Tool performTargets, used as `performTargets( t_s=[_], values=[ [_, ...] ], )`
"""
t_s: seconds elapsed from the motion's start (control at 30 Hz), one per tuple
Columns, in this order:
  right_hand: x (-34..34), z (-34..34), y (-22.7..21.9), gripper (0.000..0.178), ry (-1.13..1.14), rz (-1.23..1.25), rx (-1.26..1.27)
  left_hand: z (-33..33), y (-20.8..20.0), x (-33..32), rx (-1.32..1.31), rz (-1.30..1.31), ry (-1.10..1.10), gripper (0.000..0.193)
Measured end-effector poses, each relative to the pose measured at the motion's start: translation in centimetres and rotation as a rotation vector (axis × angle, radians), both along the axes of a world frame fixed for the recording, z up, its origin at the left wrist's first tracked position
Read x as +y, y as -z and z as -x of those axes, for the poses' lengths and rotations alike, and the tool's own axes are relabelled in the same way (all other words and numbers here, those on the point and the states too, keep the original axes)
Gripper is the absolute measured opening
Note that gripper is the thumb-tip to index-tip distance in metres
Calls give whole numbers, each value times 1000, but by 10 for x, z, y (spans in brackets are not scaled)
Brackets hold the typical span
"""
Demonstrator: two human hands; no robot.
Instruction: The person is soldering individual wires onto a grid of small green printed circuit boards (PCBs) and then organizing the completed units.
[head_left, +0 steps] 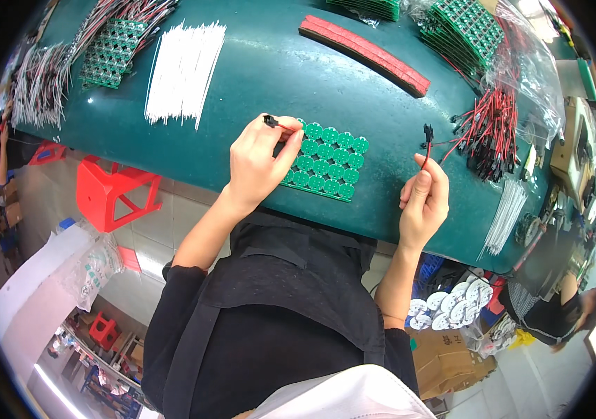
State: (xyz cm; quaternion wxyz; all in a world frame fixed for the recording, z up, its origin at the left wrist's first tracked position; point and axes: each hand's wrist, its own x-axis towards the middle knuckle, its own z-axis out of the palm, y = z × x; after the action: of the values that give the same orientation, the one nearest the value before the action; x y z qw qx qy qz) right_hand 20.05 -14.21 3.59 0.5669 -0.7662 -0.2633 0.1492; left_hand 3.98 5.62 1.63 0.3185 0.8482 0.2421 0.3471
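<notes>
My left hand [262, 157] pinches a short red-and-black wire lead with a black plug [270, 121] at its end. It is held over the left edge of a green circuit board panel [326, 159] made up of round sections, which lies flat before me. Off to the right, my right hand [426, 199] grips another wire lead between thumb and fingers, its black connector [428, 133] pointing up. Close beyond that hand lies a heap of red and black wire leads [488, 136] with black plugs.
A long red strip [364, 54] lies across the far table. White wires [185, 73] are spread at the left, near stacked boards [112, 52]. More board stacks [462, 31] stand at the far right. Thin white sticks [504, 218] lie at the right edge. A red stool [113, 195] stands left.
</notes>
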Motion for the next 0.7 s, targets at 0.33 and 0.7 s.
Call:
performTargets(
  t_s=[0.33, 0.7],
  values=[
    [24, 31, -6, 21, -178, -314, 464, -8, -17, 0, 21, 310, -135, 22],
    [50, 42, -4, 20, -324, -79, -524, 0, -35, -22, -49, 645, 302, 15]
  ],
)
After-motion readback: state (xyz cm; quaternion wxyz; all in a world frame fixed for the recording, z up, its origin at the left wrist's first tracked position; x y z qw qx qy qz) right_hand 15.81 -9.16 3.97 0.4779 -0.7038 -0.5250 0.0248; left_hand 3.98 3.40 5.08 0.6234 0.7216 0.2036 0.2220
